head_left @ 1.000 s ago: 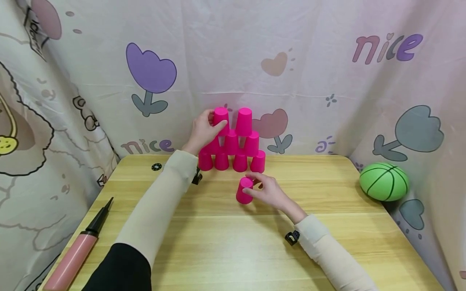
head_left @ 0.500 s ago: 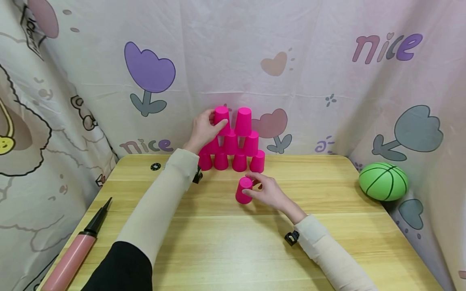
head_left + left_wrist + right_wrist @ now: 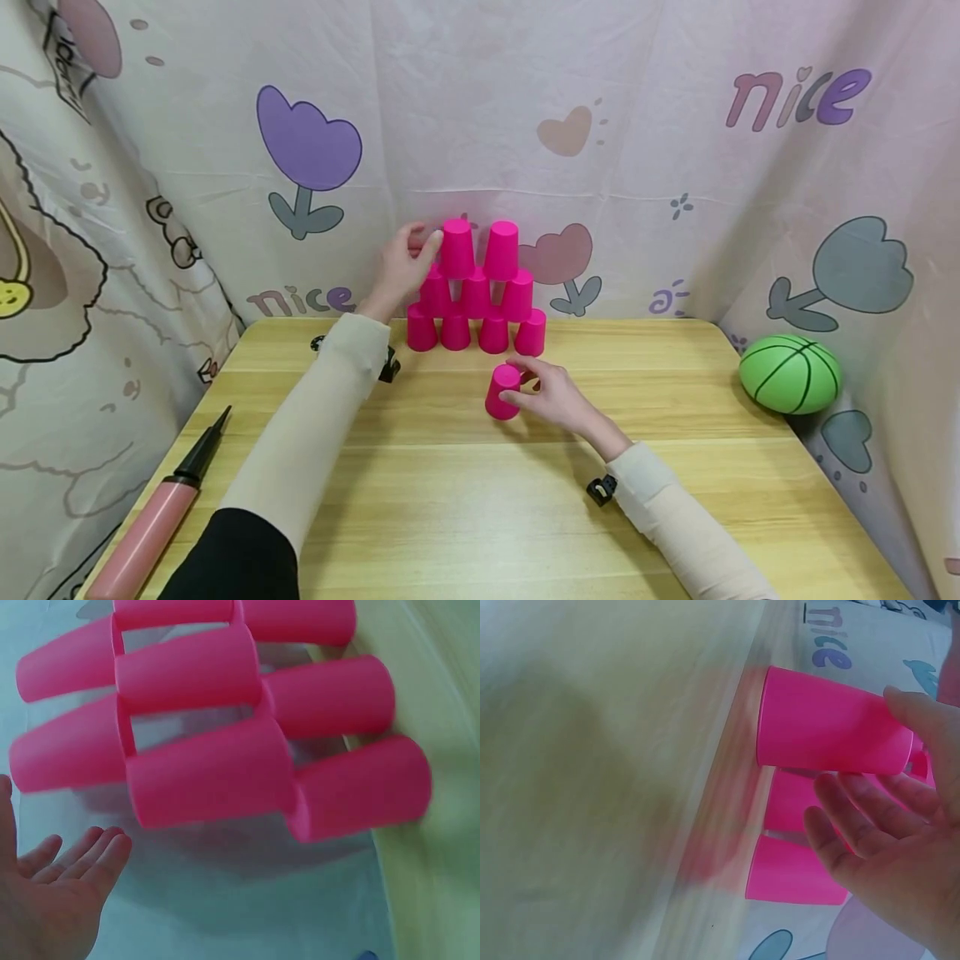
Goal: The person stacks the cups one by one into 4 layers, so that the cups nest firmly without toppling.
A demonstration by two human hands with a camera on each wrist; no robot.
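Observation:
Pink upside-down cups stand in a stepped pyramid at the back of the table: several in the bottom row, three above, two on top. My left hand (image 3: 401, 271) is just left of the upper-left cup (image 3: 457, 250), apart from it. In the left wrist view the left hand (image 3: 60, 900) has its fingers extended, holding nothing, with a gap to the nearest top cup (image 3: 71, 750). In front of the pyramid, my right hand (image 3: 558, 402) pinches a single pink cup (image 3: 499, 404) between thumb and fingers. That cup (image 3: 829, 724) looks upside down on or near the tabletop.
A green ball (image 3: 791, 375) sits at the table's right edge. Along the left edge lies a pink hand pump (image 3: 150, 533) with a black nozzle. A small black disc (image 3: 317, 342) is partly covered by the left sleeve. A printed curtain (image 3: 450, 100) hangs right behind the pyramid.
My left hand has let go of the upper-left cup and moved a little to the left. The cup stays on the pyramid. My right hand and its cup have stayed in place.

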